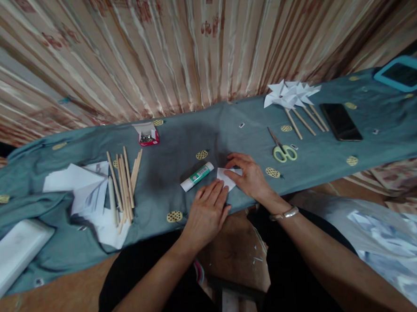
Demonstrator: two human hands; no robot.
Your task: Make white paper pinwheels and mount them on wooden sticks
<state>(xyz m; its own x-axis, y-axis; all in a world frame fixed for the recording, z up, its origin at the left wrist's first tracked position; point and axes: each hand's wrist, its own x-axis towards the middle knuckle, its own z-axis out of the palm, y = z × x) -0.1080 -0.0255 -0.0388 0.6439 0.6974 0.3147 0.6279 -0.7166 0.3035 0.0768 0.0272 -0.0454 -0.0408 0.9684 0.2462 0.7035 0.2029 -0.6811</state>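
A small white paper piece (227,177) lies on the teal cloth (179,143) near the front edge. My left hand (206,210) rests flat beside it, fingers stretched out and touching its lower left side. My right hand (250,174) lies over the paper's right part with fingers bent, pressing it down. A white and green glue stick (196,176) lies just left of the paper, above my left hand.
Wooden sticks (123,184) and loose white paper sheets (85,191) lie at the left. A red box of pins (148,135) is behind them. Green-handled scissors (282,149), finished paper pinwheels (291,97), a black phone (340,121) and a blue tablet (403,73) are at the right.
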